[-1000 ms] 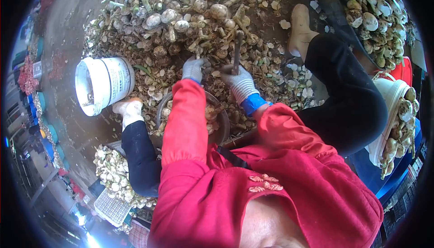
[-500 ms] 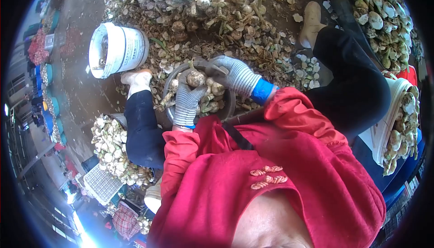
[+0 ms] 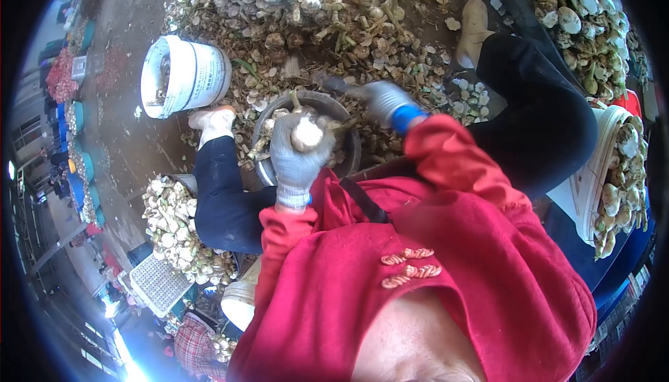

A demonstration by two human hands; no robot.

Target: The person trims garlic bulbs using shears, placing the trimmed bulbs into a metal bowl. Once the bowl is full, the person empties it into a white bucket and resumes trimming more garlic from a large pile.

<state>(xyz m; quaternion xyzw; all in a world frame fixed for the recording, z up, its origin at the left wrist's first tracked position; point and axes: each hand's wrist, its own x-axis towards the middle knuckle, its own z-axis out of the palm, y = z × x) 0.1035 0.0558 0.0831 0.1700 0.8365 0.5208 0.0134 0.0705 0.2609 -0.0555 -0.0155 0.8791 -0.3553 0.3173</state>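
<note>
My left hand (image 3: 295,159), in a grey knit glove, is closed around a pale garlic bulb (image 3: 306,133) held above a dark round basin (image 3: 348,146) between my knees. My right hand (image 3: 385,100), gloved with a blue cuff, grips a dark knife (image 3: 333,85) whose blade points left over the basin's far rim. The basin holds several more bulbs. Red sleeves cover both arms.
A big heap of garlic bulbs and stalks (image 3: 313,5) lies on the ground ahead. A white bucket (image 3: 182,75) lies on its side at left. Trimmed bulbs fill a pile (image 3: 171,228) by my left leg, a white basket (image 3: 613,180) and a dark tray (image 3: 585,12) at right.
Both hands pulled back from the heap to the basin. My left hand took a bulb and lifted it; my right hand swung the knife out to the right.
</note>
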